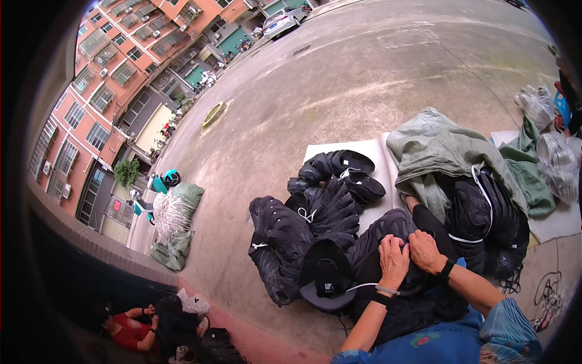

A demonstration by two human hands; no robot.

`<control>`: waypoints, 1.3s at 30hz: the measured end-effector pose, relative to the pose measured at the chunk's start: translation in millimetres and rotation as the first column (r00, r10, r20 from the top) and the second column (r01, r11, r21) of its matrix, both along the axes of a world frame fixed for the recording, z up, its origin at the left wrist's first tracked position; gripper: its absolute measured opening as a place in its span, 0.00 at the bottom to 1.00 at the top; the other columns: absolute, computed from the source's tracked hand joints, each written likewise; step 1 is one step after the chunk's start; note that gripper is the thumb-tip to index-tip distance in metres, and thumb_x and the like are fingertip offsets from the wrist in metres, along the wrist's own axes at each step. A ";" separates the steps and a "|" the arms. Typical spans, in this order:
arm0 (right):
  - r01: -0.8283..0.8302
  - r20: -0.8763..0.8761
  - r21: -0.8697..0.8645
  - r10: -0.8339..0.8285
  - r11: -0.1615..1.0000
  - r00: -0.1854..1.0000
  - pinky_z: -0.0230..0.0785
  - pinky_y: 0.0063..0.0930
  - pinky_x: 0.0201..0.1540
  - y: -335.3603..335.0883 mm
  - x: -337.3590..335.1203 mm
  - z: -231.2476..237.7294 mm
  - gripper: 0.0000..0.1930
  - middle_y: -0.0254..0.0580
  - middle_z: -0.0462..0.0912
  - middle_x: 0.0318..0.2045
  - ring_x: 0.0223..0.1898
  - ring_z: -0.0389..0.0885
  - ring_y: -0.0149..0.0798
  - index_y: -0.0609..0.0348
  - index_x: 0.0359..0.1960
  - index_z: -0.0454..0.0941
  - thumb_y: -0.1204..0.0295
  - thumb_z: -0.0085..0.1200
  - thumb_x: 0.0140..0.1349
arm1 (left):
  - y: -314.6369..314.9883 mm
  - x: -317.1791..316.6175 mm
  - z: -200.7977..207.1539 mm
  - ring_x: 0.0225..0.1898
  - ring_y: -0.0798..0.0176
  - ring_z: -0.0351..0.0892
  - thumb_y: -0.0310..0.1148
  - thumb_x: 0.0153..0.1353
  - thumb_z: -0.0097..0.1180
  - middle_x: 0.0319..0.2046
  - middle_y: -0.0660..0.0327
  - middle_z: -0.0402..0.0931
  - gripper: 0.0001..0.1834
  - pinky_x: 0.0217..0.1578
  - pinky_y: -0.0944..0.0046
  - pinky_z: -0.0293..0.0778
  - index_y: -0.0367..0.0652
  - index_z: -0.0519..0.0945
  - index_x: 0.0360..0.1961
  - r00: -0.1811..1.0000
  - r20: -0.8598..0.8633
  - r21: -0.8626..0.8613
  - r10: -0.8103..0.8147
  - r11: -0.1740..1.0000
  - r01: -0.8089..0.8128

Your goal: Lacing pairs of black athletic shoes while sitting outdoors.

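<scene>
Close together over my lap, my left hand (394, 261) and my right hand (426, 251) have their fingers bent and pinched at a black shoe upper (388, 227). What lies exactly between the fingertips is too small to make out. A white cord runs by my left wrist. Left of my hands, one black upper (327, 267) shows its open inside with a small white label. Beyond it lie nested bundles of black shoe uppers (273, 236), some tied with white string (307, 214). A further tied bundle (476, 209) sits to the right.
A grey-green woven sack (442, 136) partly covers the right bundle. Pale sheeting (370, 148) lies beneath. Green cloth (527, 158), clear plastic bags (558, 167) and loose cords (548, 297) are at far right. Another person in red (130, 330) sits at lower left. A scooter (159, 182) stands beside white strands (173, 215).
</scene>
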State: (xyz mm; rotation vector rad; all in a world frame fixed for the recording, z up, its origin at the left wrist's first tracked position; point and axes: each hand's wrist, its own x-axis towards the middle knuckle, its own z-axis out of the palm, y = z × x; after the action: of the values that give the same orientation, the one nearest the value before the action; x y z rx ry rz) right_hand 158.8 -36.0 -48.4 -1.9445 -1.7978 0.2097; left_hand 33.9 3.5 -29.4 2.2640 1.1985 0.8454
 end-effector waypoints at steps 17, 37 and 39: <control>-0.203 -0.193 0.078 0.214 0.976 0.958 0.68 0.42 0.36 -14.6 25.7 7.2 0.05 0.50 0.72 0.27 0.33 0.74 0.52 0.63 0.29 0.71 0.78 0.50 0.48 | -11.6 9.9 -0.8 0.48 0.42 0.70 0.29 0.53 0.59 0.47 0.47 0.70 0.07 0.48 0.51 0.68 0.41 0.79 0.34 1.000 0.001 0.007 0.003 1.000 -0.003; -0.198 0.008 0.240 0.202 0.950 0.979 0.63 0.35 0.43 -1.8 7.8 40.6 0.09 0.40 0.73 0.34 0.40 0.72 0.43 0.56 0.36 0.76 0.73 0.55 0.51 | 8.4 -17.0 -4.4 0.52 0.50 0.72 0.31 0.58 0.57 0.50 0.49 0.72 0.09 0.53 0.58 0.67 0.38 0.78 0.37 0.985 0.170 -0.266 -0.006 0.963 0.052; -0.267 0.106 0.151 0.253 0.952 0.962 0.63 0.34 0.42 4.0 7.2 33.4 0.06 0.39 0.72 0.32 0.38 0.72 0.41 0.56 0.31 0.76 0.71 0.54 0.51 | 8.9 -18.4 -4.4 0.52 0.49 0.71 0.31 0.58 0.57 0.50 0.48 0.71 0.09 0.53 0.58 0.67 0.37 0.78 0.38 0.986 0.166 -0.270 -0.005 0.962 0.050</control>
State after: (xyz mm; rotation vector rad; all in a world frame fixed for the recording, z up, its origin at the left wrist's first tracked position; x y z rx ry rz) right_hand 166.0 -32.0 -15.0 -1.6225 -2.0577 0.0630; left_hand 15.6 12.4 -33.8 1.9459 1.1296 0.7858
